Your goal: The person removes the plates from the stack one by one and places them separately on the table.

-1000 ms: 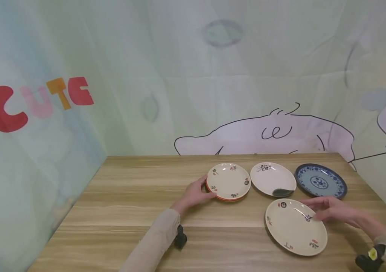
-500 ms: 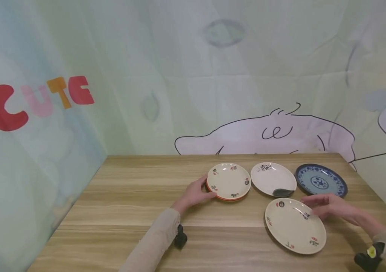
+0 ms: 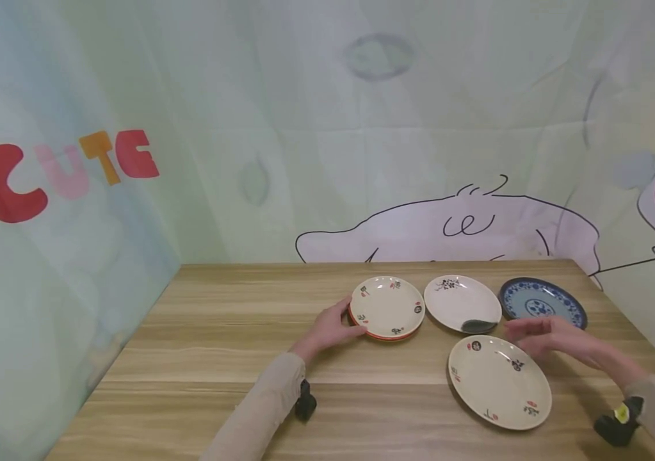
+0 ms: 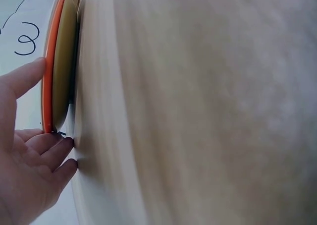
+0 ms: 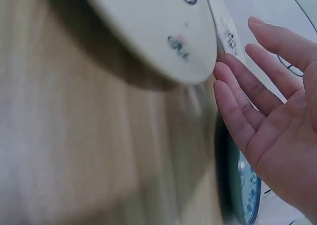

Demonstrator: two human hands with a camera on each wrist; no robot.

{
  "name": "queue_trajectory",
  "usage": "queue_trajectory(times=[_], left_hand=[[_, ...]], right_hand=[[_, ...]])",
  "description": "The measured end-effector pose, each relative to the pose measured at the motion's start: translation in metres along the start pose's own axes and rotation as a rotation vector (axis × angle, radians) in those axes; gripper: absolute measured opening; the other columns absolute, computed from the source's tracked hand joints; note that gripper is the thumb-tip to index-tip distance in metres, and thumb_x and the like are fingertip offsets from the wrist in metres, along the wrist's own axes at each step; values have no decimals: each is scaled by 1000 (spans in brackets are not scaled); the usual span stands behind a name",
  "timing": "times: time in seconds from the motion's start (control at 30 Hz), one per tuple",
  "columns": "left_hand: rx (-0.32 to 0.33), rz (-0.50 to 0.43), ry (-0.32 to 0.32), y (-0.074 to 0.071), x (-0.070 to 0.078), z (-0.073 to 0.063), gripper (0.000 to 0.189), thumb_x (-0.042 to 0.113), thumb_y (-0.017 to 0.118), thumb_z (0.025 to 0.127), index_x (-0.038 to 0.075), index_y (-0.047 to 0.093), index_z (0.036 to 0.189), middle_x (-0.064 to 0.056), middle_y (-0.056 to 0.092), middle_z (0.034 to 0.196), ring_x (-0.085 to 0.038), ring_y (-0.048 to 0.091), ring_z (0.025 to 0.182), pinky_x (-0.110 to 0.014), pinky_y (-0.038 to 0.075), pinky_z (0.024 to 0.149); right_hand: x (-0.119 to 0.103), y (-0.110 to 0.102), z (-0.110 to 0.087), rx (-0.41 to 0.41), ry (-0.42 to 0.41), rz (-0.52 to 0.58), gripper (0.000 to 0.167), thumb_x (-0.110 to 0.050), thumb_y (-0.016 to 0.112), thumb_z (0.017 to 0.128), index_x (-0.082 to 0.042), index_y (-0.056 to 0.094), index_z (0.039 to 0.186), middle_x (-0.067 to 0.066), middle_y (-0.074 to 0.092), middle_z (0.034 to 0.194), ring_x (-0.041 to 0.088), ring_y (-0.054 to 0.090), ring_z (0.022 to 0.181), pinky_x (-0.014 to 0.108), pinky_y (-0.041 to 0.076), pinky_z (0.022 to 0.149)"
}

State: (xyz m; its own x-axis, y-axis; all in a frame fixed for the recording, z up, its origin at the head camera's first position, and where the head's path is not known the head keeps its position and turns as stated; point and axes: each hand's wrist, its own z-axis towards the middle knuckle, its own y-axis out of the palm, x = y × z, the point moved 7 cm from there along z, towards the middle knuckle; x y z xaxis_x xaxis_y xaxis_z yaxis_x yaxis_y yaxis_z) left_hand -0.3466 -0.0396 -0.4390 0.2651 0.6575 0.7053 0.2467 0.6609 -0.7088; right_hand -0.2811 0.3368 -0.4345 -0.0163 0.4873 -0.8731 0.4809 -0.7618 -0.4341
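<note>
A small stack of plates (image 3: 387, 308) lies at the back of the table, a cream plate with red and black motifs on top. Orange and yellowish rims show beneath it in the left wrist view. My left hand (image 3: 327, 330) rests at the stack's left edge, its thumb touching the rim and its fingers extended below. A larger cream plate (image 3: 500, 384) with similar motifs lies nearer the front right. My right hand (image 3: 552, 339) hovers just past that plate's far right edge, fingers loosely extended and holding nothing. It partly covers the blue patterned plate (image 3: 563, 304).
Between the stack and the blue plate sits a white plate (image 3: 460, 301) with a dark leaf and blossom design. The wooden table (image 3: 218, 333) ends at a printed curtain (image 3: 246, 128) behind and at both sides. Black wrist devices (image 3: 305, 403) hang under the sleeves.
My right hand has let go of the larger cream plate and moved slightly back and left. That plate has shifted a little backward. The left hand stays at the stack.
</note>
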Motion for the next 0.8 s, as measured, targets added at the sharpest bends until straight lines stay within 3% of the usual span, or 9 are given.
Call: queue_trajectory(times=[0.3, 0.6, 0.8], left_hand=[[-13, -20, 11, -1, 0, -2, 80, 31, 70, 78, 1, 30, 140, -15, 35, 142, -28, 32, 131, -39, 27, 108], [-35, -35, 2, 0, -1, 0, 76, 30, 68, 80, 0, 31, 139, -16, 36, 141, -27, 32, 131, -38, 27, 108], [-16, -48, -3, -2, 0, 3, 74, 29, 68, 80, -1, 33, 137, -18, 39, 139, -28, 35, 129, -38, 28, 107]], right_hand=[[-21, 8, 26, 54, -1, -73, 62, -22, 60, 87, 3, 33, 137, 25, 51, 124, 25, 56, 104, 33, 50, 80], [-42, 34, 55, 83, -33, 13, 62, -22, 58, 88, 2, 31, 138, 25, 48, 127, 25, 56, 106, 32, 52, 82], [-50, 52, 75, 93, -32, 39, 65, -22, 61, 87, 0, 30, 139, 25, 47, 128, 24, 59, 100, 32, 53, 79]])
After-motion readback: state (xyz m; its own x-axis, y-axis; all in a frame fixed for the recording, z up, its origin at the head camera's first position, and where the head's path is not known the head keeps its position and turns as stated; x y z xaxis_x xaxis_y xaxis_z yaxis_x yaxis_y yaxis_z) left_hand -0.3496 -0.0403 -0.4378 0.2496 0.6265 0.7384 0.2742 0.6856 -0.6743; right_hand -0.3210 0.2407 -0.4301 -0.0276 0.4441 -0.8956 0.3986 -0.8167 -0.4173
